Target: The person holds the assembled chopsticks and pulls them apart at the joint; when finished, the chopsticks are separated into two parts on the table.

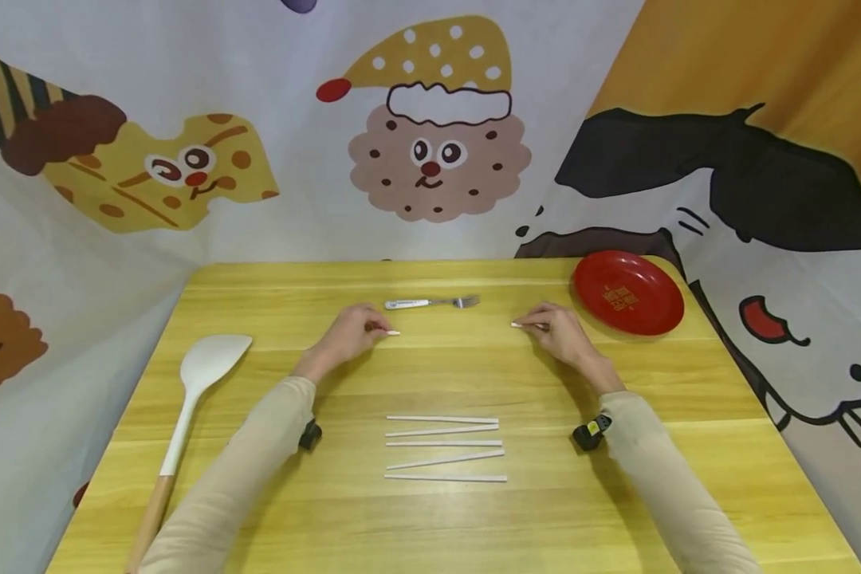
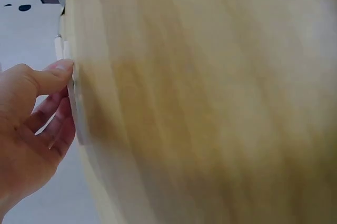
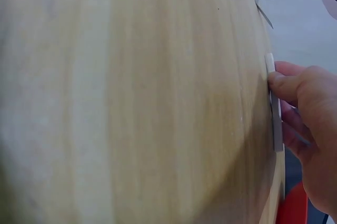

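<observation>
My left hand (image 1: 353, 330) pinches a short white stick (image 1: 394, 333) between thumb and fingers, low over the far middle of the table. In the left wrist view that stick is partly covered by the fingers (image 2: 58, 75). Farther right, my right hand (image 1: 561, 332) pinches another short white stick (image 1: 516, 325); the right wrist view shows this stick (image 3: 277, 124) as a straight, narrow bar lying along the fingers. Between the hands and slightly beyond them lies a fork (image 1: 430, 303) with a white handle. Whether either stick touches the tabletop, I cannot tell.
Several white chopsticks (image 1: 445, 443) lie roughly parallel, nearer the front of the wooden table (image 1: 445, 526). A white spatula (image 1: 204, 368) with a wooden handle lies at the left. A red plate (image 1: 653, 303) sits at the back right corner. Printed cloth hangs behind.
</observation>
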A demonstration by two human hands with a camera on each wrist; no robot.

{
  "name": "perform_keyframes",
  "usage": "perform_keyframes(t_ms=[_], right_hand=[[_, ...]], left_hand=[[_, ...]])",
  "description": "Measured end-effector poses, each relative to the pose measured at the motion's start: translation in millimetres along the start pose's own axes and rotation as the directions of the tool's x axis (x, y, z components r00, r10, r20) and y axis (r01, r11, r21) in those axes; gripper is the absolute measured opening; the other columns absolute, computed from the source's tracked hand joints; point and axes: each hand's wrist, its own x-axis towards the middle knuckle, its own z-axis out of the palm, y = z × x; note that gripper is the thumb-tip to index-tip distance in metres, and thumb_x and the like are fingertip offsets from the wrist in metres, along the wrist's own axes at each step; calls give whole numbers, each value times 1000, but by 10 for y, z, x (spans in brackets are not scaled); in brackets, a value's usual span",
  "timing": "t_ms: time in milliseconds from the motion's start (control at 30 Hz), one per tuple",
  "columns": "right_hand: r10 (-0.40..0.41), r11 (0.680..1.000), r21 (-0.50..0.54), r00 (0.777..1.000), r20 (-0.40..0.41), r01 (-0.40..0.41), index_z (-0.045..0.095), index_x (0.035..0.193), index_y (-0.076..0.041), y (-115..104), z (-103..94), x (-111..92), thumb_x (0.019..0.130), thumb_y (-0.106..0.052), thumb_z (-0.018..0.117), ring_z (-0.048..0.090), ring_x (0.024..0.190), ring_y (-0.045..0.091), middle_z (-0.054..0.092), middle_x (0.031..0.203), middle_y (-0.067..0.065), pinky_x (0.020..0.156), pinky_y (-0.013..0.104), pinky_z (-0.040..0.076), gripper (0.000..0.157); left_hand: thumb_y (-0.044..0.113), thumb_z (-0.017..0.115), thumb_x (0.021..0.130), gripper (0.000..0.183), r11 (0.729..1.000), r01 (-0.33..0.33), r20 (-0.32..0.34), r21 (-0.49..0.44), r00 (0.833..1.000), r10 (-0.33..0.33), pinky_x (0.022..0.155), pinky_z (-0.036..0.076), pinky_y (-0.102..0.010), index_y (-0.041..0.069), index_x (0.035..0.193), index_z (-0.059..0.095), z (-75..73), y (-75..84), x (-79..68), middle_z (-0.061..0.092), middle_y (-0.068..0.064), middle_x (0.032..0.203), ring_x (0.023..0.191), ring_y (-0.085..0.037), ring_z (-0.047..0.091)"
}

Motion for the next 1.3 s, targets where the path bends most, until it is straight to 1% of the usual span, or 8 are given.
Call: perform_keyframes(t_ms=[200, 367, 467, 633, 700, 933, 1133, 1300], right_hand=[[51, 998, 26, 998, 39, -52, 81, 101, -9, -33, -23, 13, 89, 1, 74, 70, 91, 26, 72, 99, 12, 77, 38, 61, 17], [106, 993, 48, 991, 83, -110, 81, 103, -9, -55, -36, 15, 91, -1, 73, 68, 94, 24, 70, 100, 9, 81, 38, 60, 16], [111, 992, 57, 989, 93, -117, 80, 103, -9, -67, -45, 20, 91, -3, 74, 68, 94, 24, 70, 100, 8, 83, 39, 60, 15], [129, 987, 76, 982, 139, -140, 76, 112, -4, -140, -159, 28, 92, -4, 73, 68, 101, 30, 70, 107, 12, 88, 46, 59, 21], [125, 987, 81, 982, 143, -138, 74, 116, -3, -187, -227, 23, 92, -5, 72, 67, 105, 34, 70, 111, 14, 90, 49, 58, 24], [38, 995, 93, 998, 58, -44, 75, 115, -3, -455, -389, -86, 92, -8, 74, 67, 103, 33, 72, 111, 12, 87, 54, 55, 24], [-56, 993, 103, 998, 28, 53, 75, 114, -7, -772, -460, -226, 90, -8, 76, 68, 99, 24, 73, 108, 5, 85, 48, 56, 24], [-129, 986, 106, 991, 29, 125, 75, 116, -12, -1032, -490, -274, 89, -8, 76, 67, 99, 21, 73, 111, 2, 81, 43, 58, 27]], left_hand=[[6, 71, 94, 11, 999, 38, -11, -40, 999, -38, 82, 56, -34, 7, 102, 77, 21, -52, 17, 69, -8, 100, 91, -20, 63], [9, 70, 95, 11, 999, 36, -23, -28, 999, -37, 79, 55, -34, 7, 104, 78, 42, -74, 40, 69, -9, 99, 89, -20, 63], [9, 70, 96, 11, 999, 45, -22, -31, 999, -45, 80, 54, -34, 8, 104, 78, 37, -75, 46, 69, -8, 99, 89, -21, 62], [9, 70, 95, 18, 999, 28, -2, -29, 1000, -28, 81, 54, -35, 9, 112, 75, 0, -65, 42, 66, -8, 101, 92, -21, 61], [8, 71, 94, 23, 1000, -3, 1, -22, 1000, 3, 82, 54, -37, 8, 117, 73, -23, -55, 20, 64, -8, 102, 93, -22, 60], [8, 71, 95, 22, 996, -80, -15, 44, 997, 80, 86, 56, -41, 8, 117, 73, -107, 81, -227, 65, -6, 104, 97, -24, 62], [10, 71, 95, 22, 978, -164, 11, 125, 986, 164, 85, 57, -37, 6, 117, 72, -99, 287, -491, 67, -8, 109, 99, -24, 64], [12, 70, 96, 23, 977, -181, -1, 113, 983, 182, 84, 58, -35, 6, 118, 71, -127, 462, -663, 68, -7, 109, 97, -20, 64]])
